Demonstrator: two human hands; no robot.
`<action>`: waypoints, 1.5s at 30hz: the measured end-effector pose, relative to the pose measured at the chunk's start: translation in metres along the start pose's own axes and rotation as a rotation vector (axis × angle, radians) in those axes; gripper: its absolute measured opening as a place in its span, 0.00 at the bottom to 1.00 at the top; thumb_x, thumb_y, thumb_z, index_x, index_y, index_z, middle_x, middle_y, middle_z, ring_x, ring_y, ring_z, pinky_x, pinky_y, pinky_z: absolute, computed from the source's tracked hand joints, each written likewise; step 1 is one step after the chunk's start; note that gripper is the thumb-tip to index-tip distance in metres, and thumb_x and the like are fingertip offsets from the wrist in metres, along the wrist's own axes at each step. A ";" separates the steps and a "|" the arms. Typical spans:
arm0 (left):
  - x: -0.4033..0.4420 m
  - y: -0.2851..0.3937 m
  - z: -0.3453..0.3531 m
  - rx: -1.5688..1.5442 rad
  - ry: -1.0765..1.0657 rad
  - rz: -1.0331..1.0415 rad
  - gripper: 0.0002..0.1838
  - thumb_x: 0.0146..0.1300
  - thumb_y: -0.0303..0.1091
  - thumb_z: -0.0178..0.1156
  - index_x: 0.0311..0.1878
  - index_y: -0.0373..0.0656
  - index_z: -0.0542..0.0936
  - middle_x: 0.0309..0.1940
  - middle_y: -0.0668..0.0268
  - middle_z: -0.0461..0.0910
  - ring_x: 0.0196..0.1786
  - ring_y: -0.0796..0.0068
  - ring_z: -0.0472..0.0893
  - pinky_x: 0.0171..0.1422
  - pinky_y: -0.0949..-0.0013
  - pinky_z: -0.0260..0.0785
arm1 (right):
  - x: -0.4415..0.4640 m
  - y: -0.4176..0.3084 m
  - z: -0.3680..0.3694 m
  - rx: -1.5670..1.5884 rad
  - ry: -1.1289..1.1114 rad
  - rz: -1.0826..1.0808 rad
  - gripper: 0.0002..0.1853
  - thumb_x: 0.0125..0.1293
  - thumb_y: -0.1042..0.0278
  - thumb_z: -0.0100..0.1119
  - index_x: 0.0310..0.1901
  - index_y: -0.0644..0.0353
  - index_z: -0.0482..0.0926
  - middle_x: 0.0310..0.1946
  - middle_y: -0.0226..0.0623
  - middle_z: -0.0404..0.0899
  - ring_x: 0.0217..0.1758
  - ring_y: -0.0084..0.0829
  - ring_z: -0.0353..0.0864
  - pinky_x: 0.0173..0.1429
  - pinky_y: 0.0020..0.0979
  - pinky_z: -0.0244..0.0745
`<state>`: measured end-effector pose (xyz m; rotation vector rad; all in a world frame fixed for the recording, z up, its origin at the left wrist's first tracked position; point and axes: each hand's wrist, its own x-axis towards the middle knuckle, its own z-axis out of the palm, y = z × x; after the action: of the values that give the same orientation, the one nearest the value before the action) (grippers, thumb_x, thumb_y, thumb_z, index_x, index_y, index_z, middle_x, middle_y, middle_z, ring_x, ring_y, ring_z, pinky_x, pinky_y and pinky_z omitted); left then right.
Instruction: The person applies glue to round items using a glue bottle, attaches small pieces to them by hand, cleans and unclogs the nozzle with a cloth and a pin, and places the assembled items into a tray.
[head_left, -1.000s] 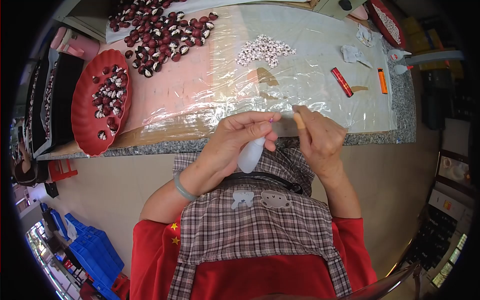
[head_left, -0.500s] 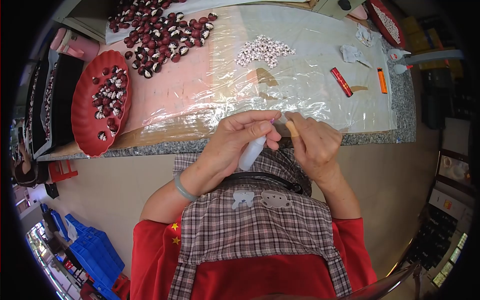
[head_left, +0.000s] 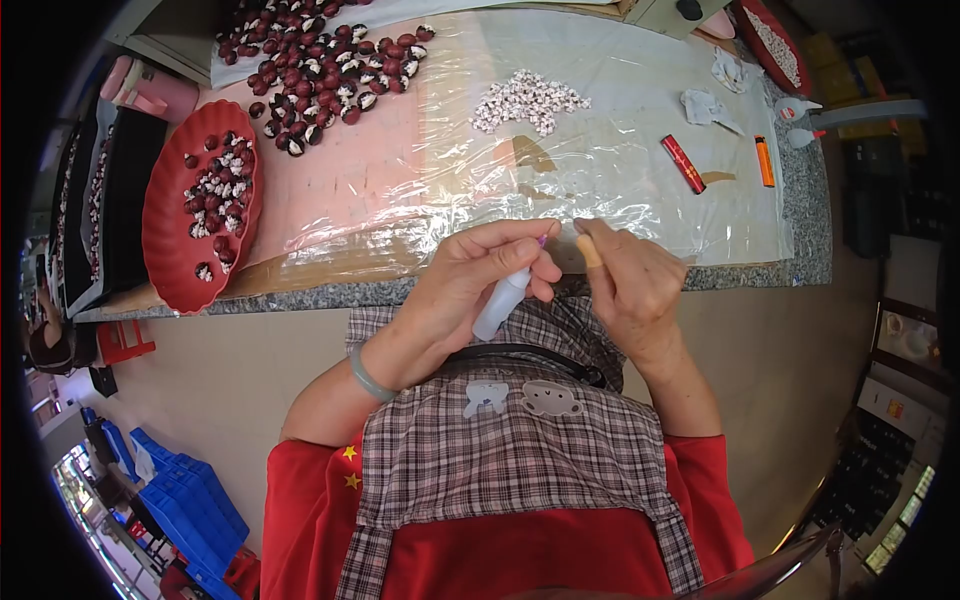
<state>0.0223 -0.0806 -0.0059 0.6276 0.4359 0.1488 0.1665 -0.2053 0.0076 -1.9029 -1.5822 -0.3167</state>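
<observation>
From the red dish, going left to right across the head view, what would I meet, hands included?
Red dish → left hand holding a white bottle → right hand → orange stick → red-tipped bottle.

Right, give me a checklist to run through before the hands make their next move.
1. White bottle gripped: ok, the left hand holds it, its body showing below the fingers.
2. Right hand clear of the bottle: ok, they are apart.
3. Finger cover in place: ok, a tan one shows on the right hand.
4. Right fingertips holding something: cannot tell, the view is too small and blurred.
5. Purple bit at the left fingertips joined to the bottle: cannot tell, fingers hide it.
6. White pieces within the plastic sheet's edges: ok, heaped on it beyond the hands.
</observation>
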 end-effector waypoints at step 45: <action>0.000 0.001 0.001 0.070 0.048 -0.009 0.15 0.64 0.31 0.59 0.52 0.37 0.79 0.30 0.63 0.81 0.32 0.78 0.79 0.41 0.78 0.73 | -0.002 0.003 0.001 0.062 -0.021 0.058 0.09 0.54 0.76 0.63 0.38 0.64 0.79 0.19 0.36 0.75 0.16 0.32 0.74 0.21 0.31 0.68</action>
<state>0.0231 -0.0804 -0.0047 0.6920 0.4924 0.1404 0.1684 -0.2070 0.0049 -1.9060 -1.5298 -0.2214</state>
